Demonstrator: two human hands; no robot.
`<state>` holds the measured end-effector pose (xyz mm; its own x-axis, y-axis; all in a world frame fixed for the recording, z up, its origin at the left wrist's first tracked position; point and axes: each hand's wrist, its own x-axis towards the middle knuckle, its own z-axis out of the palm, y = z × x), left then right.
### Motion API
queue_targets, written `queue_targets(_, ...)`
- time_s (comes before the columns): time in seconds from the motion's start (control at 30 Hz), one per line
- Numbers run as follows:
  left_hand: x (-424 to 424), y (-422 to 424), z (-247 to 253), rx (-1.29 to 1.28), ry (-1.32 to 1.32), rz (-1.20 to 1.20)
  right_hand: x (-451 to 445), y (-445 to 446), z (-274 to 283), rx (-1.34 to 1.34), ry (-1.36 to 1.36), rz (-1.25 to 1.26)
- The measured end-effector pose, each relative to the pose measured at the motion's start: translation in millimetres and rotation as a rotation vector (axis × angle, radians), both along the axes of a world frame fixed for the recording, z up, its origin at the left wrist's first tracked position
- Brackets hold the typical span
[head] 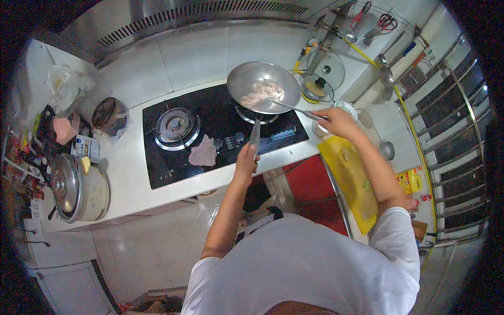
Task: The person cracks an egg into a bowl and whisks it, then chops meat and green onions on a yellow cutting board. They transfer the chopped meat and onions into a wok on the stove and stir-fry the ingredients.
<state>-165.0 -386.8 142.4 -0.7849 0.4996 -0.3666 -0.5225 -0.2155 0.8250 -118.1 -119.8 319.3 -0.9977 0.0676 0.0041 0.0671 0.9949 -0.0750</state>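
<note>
A metal wok (236, 84) sits tilted over the right burner of a black glass gas hob (212, 102). My left hand (247, 162) is closed around the wok's long handle (255, 136). Pale chopped pieces of food, perhaps meat, (265, 91) lie in the wok's lower part. With my right hand (338, 122) I grip the handle of a metal spatula or ladle (293, 108); its head is among the pieces, so its shape cannot be made out. The left burner (175, 125) has nothing on it. A pink cloth (203, 152) lies on the hob near the knobs.
A yellow cutting board (346, 177) lies under my right forearm. Glass-lidded cookware (317, 87) and a bowl (346, 108) stand behind my right hand. A large lidded pot (92, 193) occupies the left counter. Utensils, including scissors (380, 28), hang upper right. A yellow bottle (410, 181) stands far right.
</note>
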Motion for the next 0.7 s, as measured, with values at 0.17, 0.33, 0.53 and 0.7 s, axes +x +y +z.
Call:
queue_targets(0.17, -1, -3, 1, -0.022, -0.011, 0.026, -47, -13, -52, -0.143, 0.115, -0.201)
queue_targets(0.33, -1, -5, 0, -0.02, 0.003, 0.049, -46, -17, -74, 0.0, 0.085, -0.073)
queue_targets(0.53, 4, -2, 0, 0.011, 0.044, 0.045, -5, 67, -68, -0.298, 0.225, -0.027)
queue_targets(0.7, 0, -5, 5, -0.017, 0.02, 0.028, -37, 45, -94, -0.933, 0.06, -0.526)
